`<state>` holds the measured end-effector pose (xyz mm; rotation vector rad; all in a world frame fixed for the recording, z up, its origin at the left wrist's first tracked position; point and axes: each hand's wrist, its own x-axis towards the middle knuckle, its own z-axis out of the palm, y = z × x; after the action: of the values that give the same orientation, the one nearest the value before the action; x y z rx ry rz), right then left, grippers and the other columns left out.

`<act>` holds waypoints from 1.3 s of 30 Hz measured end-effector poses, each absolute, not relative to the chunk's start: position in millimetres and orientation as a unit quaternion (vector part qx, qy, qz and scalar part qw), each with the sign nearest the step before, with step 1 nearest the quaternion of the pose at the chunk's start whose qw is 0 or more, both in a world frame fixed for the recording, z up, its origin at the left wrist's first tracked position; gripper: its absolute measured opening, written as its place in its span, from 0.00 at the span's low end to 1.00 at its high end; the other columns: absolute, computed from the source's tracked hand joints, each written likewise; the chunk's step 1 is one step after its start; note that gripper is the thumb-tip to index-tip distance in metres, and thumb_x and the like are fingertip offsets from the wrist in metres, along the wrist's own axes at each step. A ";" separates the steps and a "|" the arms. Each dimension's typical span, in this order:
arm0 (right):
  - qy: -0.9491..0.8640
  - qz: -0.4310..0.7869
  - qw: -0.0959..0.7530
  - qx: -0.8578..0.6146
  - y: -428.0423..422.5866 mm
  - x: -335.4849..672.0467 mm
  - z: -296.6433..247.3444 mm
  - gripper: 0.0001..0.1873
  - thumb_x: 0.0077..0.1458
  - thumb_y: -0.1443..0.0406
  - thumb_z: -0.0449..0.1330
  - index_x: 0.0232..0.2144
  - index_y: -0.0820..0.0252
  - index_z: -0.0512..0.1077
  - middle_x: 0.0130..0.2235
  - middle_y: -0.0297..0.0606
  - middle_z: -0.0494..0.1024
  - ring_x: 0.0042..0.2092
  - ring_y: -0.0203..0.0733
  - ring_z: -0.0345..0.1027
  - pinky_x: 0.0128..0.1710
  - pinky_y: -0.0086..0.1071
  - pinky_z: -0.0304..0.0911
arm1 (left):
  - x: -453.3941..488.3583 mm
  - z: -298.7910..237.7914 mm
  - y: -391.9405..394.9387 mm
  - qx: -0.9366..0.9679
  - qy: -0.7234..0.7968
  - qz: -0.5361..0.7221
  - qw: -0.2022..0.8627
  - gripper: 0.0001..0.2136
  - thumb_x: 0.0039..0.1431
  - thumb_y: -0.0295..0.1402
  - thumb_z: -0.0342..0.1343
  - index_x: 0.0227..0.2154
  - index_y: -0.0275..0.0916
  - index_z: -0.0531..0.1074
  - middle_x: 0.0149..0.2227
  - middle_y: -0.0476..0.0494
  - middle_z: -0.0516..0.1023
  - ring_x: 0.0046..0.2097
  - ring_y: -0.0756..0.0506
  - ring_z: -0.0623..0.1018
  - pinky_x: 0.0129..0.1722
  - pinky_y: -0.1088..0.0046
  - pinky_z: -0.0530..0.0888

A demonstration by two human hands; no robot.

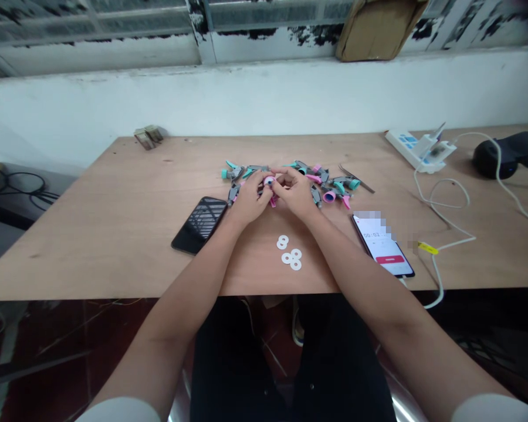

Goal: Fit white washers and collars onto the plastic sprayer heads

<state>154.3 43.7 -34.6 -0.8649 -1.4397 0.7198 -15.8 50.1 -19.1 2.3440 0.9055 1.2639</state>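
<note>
While both forearms reach forward over the plywood table point(114, 246), the head view shows the left hand point(247, 199) and right hand point(295, 192) meeting at its middle, fingertips closed in a narrow pinch on a small pink plastic ring point(269, 181) with a dark centre; the fingers hide most of it, and how it sits in the grip is hard to tell. The work in hand looks like close fitting or handling of this one small part, held just above the tabletop. Right around the hands lies a loose scatter of grey, teal and pink plastic parts point(233, 173), with slim metal tweezers point(356, 178) at its right end. Four white flat washers point(289, 253) sit nearer the person, just below the hands. A black smartphone point(199, 225) lies to the left, and a second phone point(382, 246) to the right shows a timer screen with a red button. Further right are a white power strip point(416, 149), a white cable point(440, 199) and a black object point(506, 153).
</note>
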 end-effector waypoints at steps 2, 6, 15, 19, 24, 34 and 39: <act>-0.629 0.298 0.603 -0.390 41.6 153.6 -33.6 0.20 0.57 0.52 0.68 0.47 0.56 0.77 0.29 0.29 0.79 0.28 0.35 0.67 0.29 0.31 0.62 | -14.8 -19.1 49.3 0.821 0.328 0.440 0.155 0.12 0.72 0.32 0.50 0.51 0.37 0.75 0.52 0.34 0.82 0.55 0.40 0.81 0.61 0.58 0.77; -0.638 0.289 0.596 -0.392 35.9 153.1 -29.0 0.20 0.59 0.51 0.67 0.48 0.56 0.77 0.31 0.31 0.81 0.28 0.36 0.68 0.28 0.32 0.62 | -14.2 -20.3 50.1 0.822 0.327 0.444 0.143 0.12 0.72 0.32 0.49 0.51 0.38 0.75 0.52 0.34 0.82 0.56 0.40 0.81 0.62 0.58 0.76; -0.656 0.252 0.588 -0.400 28.9 154.9 -24.2 0.27 0.65 0.41 0.63 0.54 0.50 0.78 0.39 0.37 0.83 0.36 0.43 0.76 0.33 0.36 0.70 | -15.7 -21.9 49.3 0.802 0.329 0.467 0.172 0.19 0.78 0.42 0.45 0.58 0.40 0.76 0.58 0.34 0.83 0.62 0.40 0.81 0.66 0.59 0.75; -0.663 0.215 0.588 -0.410 29.4 155.1 -26.0 0.24 0.68 0.45 0.60 0.57 0.50 0.78 0.41 0.38 0.84 0.38 0.45 0.77 0.38 0.39 0.73 | -16.2 -24.9 51.8 0.806 0.324 0.465 0.173 0.23 0.79 0.42 0.45 0.66 0.37 0.73 0.66 0.32 0.78 0.68 0.39 0.78 0.70 0.58 0.72; -0.668 0.178 0.571 -0.443 26.2 155.7 -20.6 0.18 0.65 0.53 0.63 0.53 0.52 0.78 0.37 0.37 0.84 0.35 0.45 0.76 0.43 0.41 0.74 | -15.0 -25.2 50.3 0.799 0.331 0.471 0.175 0.22 0.77 0.44 0.49 0.64 0.39 0.76 0.65 0.33 0.79 0.68 0.37 0.78 0.71 0.55 0.72; -0.672 0.174 0.555 -0.459 23.8 152.2 -17.5 0.16 0.68 0.49 0.60 0.51 0.48 0.73 0.37 0.37 0.83 0.39 0.48 0.78 0.46 0.42 0.73 | -13.4 -23.7 46.8 0.779 0.350 0.487 0.182 0.19 0.75 0.43 0.52 0.59 0.42 0.80 0.61 0.36 0.83 0.62 0.37 0.82 0.67 0.56 0.76; -0.654 0.260 0.575 -0.417 22.2 154.0 -17.4 0.29 0.68 0.39 0.58 0.60 0.47 0.68 0.41 0.39 0.84 0.41 0.48 0.79 0.46 0.43 0.76 | -9.1 -29.0 54.6 0.713 0.353 0.537 0.281 0.23 0.75 0.54 0.52 0.58 0.43 0.79 0.60 0.37 0.83 0.63 0.38 0.82 0.66 0.54 0.77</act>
<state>154.0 22.2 -17.4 -0.9770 -1.5314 0.6093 -9.1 54.6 -29.0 1.9120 0.9460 1.4382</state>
